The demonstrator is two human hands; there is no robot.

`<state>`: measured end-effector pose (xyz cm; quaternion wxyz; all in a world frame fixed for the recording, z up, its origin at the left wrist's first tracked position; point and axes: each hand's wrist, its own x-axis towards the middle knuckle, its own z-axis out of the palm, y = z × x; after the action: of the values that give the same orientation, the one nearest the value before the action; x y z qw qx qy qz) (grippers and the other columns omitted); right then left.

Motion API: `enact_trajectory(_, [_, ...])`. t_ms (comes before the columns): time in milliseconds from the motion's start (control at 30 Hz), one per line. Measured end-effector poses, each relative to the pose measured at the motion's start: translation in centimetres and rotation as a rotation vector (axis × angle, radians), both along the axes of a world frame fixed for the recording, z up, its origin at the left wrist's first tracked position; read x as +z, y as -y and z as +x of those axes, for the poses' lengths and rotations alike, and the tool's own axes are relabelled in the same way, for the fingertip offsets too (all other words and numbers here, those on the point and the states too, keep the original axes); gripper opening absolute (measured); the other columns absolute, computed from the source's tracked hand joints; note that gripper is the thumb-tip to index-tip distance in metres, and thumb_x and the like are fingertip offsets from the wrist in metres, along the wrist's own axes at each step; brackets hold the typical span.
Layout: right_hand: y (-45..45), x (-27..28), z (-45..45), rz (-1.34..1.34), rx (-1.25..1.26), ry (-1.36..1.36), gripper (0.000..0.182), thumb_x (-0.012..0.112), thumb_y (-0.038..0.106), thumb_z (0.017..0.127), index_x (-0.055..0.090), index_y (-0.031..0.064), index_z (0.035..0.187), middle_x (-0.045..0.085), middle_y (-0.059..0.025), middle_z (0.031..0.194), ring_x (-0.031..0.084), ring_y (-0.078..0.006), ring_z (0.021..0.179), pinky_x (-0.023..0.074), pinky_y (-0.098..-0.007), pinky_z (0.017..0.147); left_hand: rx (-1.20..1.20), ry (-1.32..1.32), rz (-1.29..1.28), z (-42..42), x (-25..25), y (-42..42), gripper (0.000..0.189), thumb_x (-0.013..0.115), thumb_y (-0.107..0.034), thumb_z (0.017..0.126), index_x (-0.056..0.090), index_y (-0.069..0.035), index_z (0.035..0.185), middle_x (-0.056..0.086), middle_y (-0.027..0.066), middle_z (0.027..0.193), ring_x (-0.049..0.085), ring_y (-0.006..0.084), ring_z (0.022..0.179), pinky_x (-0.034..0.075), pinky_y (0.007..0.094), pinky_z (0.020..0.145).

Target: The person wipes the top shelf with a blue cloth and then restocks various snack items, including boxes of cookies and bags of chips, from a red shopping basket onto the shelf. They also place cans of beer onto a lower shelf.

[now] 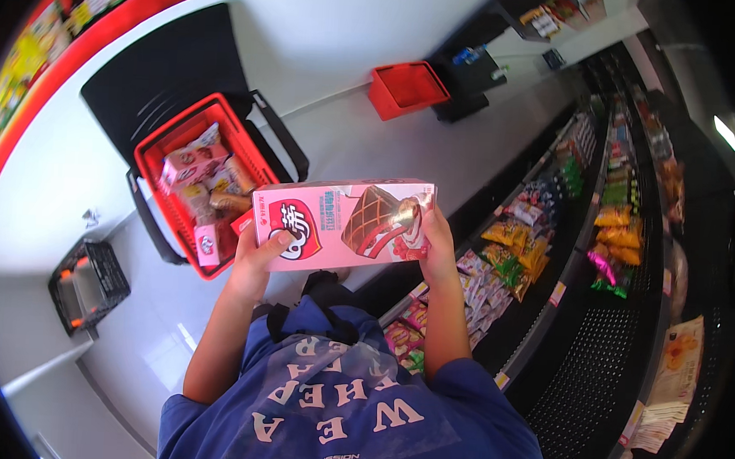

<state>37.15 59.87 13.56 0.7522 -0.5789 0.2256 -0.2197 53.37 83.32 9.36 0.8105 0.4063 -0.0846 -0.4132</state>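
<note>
A pink snack carton [333,228] with a chocolate cake roll pictured on its front is held level before my chest. My left hand [257,258] grips its left end, thumb over the front face. At the other end, my right hand [438,242] has its thumb along the edge, the fingers hidden behind the carton. Just beyond, to the left, a red plastic shopping basket [151,134] rests on a black armchair [177,51]. Several packaged snacks lie in the basket, among them a pink box [193,165] and a brown packet [228,202]. The carton overlaps the basket's right side in view.
Black perforated shelves [575,377] run along my right, bearing yellow snack bags [616,233] and small packets [479,291]. Another red basket [408,89] stands on the floor by the far wall. A black crate [90,286] is at the left.
</note>
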Motion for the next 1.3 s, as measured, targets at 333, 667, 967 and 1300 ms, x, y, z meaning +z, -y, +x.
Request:
enact_trajectory(333, [13.5, -2.3, -8.9, 0.092, -0.217, 0.025, 0.047, 0.052, 0.031, 0.099, 0.046, -0.0018, 0.133, 0.059, -0.0096, 0.123, 0.060, -0.0155, 0.110, 0.0474, -0.0296, 0.094, -0.304, 0.050, 0.060, -2.5, -0.5, 18.3, 0.046, 0.069, -0.017, 0.087, 0.053, 0.004, 0.124, 0.065, 0.0106, 0.113, 0.063, 0.0179, 0.103, 0.048, 0.0321, 0.092])
enact_trajectory(667, [20.0, -3.7, -17.7, 0.160, -0.648, 0.004, 0.036, 0.057, 0.024, 0.098, 0.054, 0.0006, 0.124, 0.062, -0.0062, 0.116, 0.060, -0.0131, 0.106, 0.0460, -0.0300, 0.095, -0.747, 0.096, 0.158, -4.4, 0.4, 36.5, 0.053, 0.070, -0.022, 0.085, 0.050, 0.009, 0.124, 0.065, 0.0134, 0.113, 0.064, 0.0185, 0.099, 0.051, 0.0328, 0.089])
enact_trajectory(967, [23.7, -5.9, -17.8, 0.167, -0.985, 0.018, 0.038, 0.062, 0.025, 0.095, 0.055, 0.0019, 0.124, 0.062, -0.0043, 0.117, 0.059, -0.0128, 0.107, 0.0456, -0.0302, 0.095, -1.190, 0.236, 0.210, -2.8, 0.8, 55.7, 0.056, 0.074, -0.025, 0.081, 0.054, 0.008, 0.122, 0.066, 0.0121, 0.110, 0.064, 0.0184, 0.098, 0.050, 0.0319, 0.090])
enact_trajectory(1300, [26.4, -1.4, -15.1, 0.168, -1.440, -0.117, 0.057, 0.065, 0.032, 0.092, 0.046, -0.0049, 0.131, 0.061, -0.0079, 0.115, 0.057, -0.0133, 0.103, 0.0472, -0.0300, 0.090, -1.673, 0.178, 0.063, -7.6, 0.7, 70.7, 0.051, 0.075, -0.022, 0.080, 0.058, 0.006, 0.118, 0.067, 0.0105, 0.107, 0.065, 0.0170, 0.095, 0.051, 0.0306, 0.087])
